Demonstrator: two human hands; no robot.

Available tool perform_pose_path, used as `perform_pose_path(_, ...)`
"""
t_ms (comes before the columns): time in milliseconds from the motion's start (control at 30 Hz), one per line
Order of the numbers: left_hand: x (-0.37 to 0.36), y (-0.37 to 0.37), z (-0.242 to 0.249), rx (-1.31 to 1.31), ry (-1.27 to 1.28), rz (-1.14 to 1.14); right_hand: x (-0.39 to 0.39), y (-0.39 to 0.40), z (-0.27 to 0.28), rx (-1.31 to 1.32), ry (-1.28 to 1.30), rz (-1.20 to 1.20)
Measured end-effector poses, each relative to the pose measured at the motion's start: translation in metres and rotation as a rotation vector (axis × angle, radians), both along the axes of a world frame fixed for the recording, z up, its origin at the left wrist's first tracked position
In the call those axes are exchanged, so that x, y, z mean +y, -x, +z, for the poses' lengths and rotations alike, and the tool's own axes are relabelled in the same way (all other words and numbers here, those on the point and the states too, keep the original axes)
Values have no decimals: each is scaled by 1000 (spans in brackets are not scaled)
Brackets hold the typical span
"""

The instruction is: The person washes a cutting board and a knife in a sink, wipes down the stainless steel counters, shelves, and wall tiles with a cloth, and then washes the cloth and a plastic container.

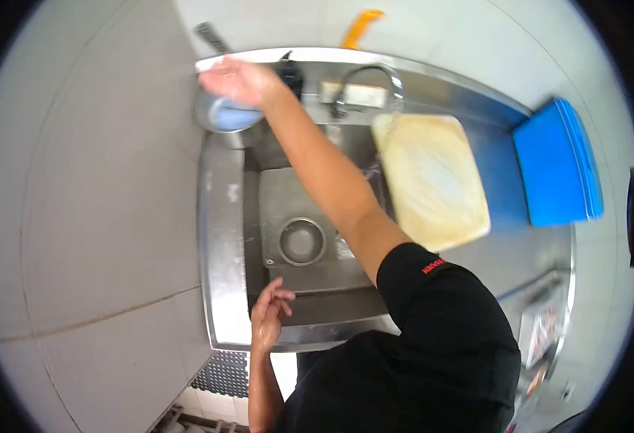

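Observation:
My right hand [239, 81] reaches across the sink to its far left corner, slightly blurred, with its fingers stretched out and nothing seen in them. Just below it stands a round metal container [234, 137] with something pale blue inside, partly covered by the hand. Wet and loosely spread, my left hand [268, 309] hangs over the near left rim of the steel sink [223, 289]. A small round metal bowl [302, 241] lies in the basin, ahead of that hand. Beside my right wrist is a black bottle-like object [290, 74], partly hidden.
A curved faucet [367, 70] rises behind the basin, near a pale block [360, 94]. Right of the basin lies a stained cutting board [432, 180], and farther right a blue bin [558, 162]. A dark handle [211, 36] and an orange handle [360, 29] stick up along the back wall.

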State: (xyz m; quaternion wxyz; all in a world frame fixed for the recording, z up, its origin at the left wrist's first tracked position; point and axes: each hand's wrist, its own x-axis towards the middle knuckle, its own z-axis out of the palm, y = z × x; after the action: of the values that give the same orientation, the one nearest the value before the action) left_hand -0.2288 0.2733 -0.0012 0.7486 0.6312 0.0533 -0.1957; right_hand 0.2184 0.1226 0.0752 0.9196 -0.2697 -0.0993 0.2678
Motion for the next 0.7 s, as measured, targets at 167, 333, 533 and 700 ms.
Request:
perform_pose_path(167,-76,-77,-8,-91,-264,-324,-148,167,-62,278,546,12)
perform_pose_path(333,-190,-158,-65,-193,-236,-478,-265,193,-95,334,645,-365)
perform_pose_path(533,-326,-177,-81,87,-67,-327,-404,304,-69,-54,1829,-739)
perform_pose_path(700,-358,-166,-120,-194,-317,-8,-528,382,-112,335,2424,-692)
